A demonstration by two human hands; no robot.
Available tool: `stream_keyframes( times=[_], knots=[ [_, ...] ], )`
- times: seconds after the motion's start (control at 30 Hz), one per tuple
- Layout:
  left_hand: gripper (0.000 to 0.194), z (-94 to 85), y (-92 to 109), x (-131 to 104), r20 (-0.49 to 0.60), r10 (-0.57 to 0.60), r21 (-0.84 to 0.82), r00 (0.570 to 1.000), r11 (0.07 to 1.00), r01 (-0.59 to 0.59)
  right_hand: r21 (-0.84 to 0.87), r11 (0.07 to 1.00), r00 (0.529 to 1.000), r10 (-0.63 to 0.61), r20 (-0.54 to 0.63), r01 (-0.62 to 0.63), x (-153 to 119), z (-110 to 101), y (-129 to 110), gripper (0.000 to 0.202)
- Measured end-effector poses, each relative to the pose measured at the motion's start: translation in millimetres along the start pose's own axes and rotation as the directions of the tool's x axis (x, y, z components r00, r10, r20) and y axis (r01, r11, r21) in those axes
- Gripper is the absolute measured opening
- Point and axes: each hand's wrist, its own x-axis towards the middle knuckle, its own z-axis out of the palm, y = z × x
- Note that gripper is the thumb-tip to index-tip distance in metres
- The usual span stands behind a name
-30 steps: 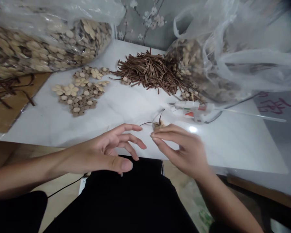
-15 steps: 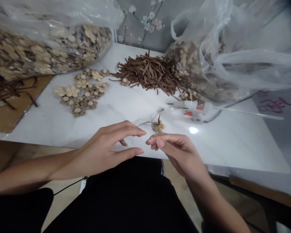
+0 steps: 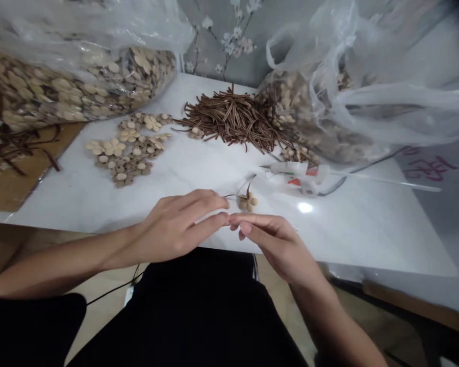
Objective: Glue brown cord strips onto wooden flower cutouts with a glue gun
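We're seeing the flower piece (image 3: pixel 248 202) lying just beyond our nearer right hand (image 3: pixel 281 240), strand (image 3: pixel 235 195) pointing toward our left hand (image 3: pixel 187 223); whether either's gripping, we can't tell.

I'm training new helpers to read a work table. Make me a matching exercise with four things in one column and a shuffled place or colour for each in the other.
Things
1. Glue gun
2. Strip pile
3. Lone flower
4. Brown board

Places and colours
A. Just beyond the right hand
B. Under loose strips, at the picture's left edge
C. Whitish, with orange-red parts
D. Heaped between the left bag and the right bag

Pairs: 1-C, 2-D, 3-A, 4-B
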Motion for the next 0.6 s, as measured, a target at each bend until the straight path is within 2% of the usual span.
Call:
stream_keyframes(
  times=[0.1,0.17,0.27,0.37,0.43,0.5,0.53,0.57,0.6],
  knots=[
    [0.020,4.7,-7.2,-2.1,0.004,0.149,0.199,0.989,0.969,-0.147,0.151,0.985,0.996,0.080,0.043,-0.085,0.7,-0.9,3.2,0.024],
    [0.016,7.6,-12.4,-1.0,-0.001,0.185,0.268,0.983,0.947,-0.178,0.241,0.960,0.988,0.129,0.083,-0.145,1.1,-0.3,2.4,0.029],
    [0.019,12.1,-19.3,2.3,-0.048,0.128,0.193,0.991,0.974,-0.116,0.311,0.927,0.977,0.191,0.089,-0.210,2.0,0.9,0.7,0.029],
    [0.028,14.3,-25.1,1.3,-0.023,0.047,0.090,0.999,0.995,-0.045,0.340,0.912,0.973,0.220,0.070,-0.231,4.6,1.5,2.1,0.027],
    [0.031,9.9,-32.1,-5.0,-0.002,-0.031,0.054,1.000,0.998,0.031,0.334,0.914,0.973,0.224,0.059,-0.230,7.3,1.9,4.8,0.028],
    [0.029,-4.0,-46.5,-17.3,-0.037,-0.169,0.015,0.985,0.985,0.169,0.302,0.928,0.975,0.220,0.029,-0.218,10.8,2.5,8.8,0.029],
    [0.026,-15.6,-57.3,-26.2,-0.069,-0.265,-0.013,0.962,0.964,0.264,0.282,0.937,0.977,0.213,0.008,-0.207,12.9,2.9,11.3,0.029],
    [0.024,-30.5,-70.4,-37.1,-0.124,-0.384,-0.043,0.915,0.923,0.382,0.264,0.945,0.979,0.205,-0.012,-0.194,15.3,3.3,14.1,0.030],
    [0.022,-48.4,-85.3,-50.0,-0.152,-0.519,-0.077,0.841,0.854,0.514,0.249,0.951,0.980,0.198,-0.030,-0.184,18.1,3.6,17.3,0.030]
  ],
)
